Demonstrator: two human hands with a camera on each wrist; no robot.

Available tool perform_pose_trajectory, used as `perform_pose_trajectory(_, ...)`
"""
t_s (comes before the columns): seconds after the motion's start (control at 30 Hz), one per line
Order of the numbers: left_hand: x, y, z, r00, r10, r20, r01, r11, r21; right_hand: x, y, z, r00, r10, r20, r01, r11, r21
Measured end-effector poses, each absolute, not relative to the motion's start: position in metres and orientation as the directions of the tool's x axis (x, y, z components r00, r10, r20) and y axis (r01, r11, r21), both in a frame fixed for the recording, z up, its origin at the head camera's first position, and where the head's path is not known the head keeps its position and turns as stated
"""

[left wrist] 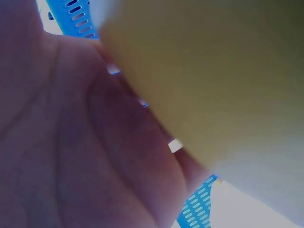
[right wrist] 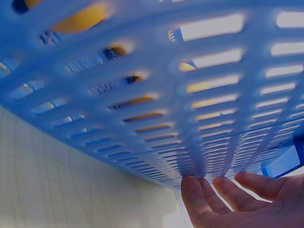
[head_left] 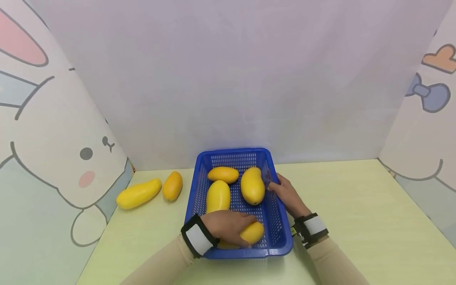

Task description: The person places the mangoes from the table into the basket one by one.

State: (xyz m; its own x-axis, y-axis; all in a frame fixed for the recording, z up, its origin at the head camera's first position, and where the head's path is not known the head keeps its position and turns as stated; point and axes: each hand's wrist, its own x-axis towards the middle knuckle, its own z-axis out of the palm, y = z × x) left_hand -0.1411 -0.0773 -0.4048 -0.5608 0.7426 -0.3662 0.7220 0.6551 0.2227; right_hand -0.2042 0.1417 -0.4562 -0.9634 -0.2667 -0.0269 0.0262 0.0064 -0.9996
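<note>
A blue plastic basket [head_left: 265, 252] with slotted walls stands on the table. Inside its near end, my left hand [head_left: 228, 226] grips a yellow mango [head_left: 253, 232], fingers and thumb bent over it; the palm hides part of it. The left wrist view shows the mango's blurred yellow side [left wrist: 213, 85] close to the palm. My right hand [head_left: 290, 196] holds the basket's right side, thumb over the rim, while its fingertips [right wrist: 192, 187] touch the outer wall. Farther inside lie an orange-yellow mango [head_left: 223, 175] and two larger yellow ones, one left [head_left: 218, 196] and one right [head_left: 253, 186].
Left of the basket, a long yellow mango [head_left: 139, 194] and a smaller orange-yellow mango [head_left: 172, 186] lie on the pale table [head_left: 356, 221]. A plain light backdrop [head_left: 231, 79] rises behind, with cartoon-printed panels [head_left: 53, 138] at both sides.
</note>
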Motion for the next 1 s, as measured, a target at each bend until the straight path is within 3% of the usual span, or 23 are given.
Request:
perform_pose_trajectory(0.33, -0.1407, -0.0779, -0.4021, -0.509, 0.770, -0.385, 0.708, 0.629, 0.322, -0.2052, 0.1415, -0.4552, -0.963, -0.269, -0.032, 0.029, 0.016, -0.999)
perform_pose_trajectory(1.0, -0.1412, -0.0783, -0.4028, -0.516, 0.760, -0.395, 0.696, 0.641, 0.324, -0.2045, 0.1412, -0.4550, -0.965, -0.258, -0.051, 0.047, 0.022, -0.999)
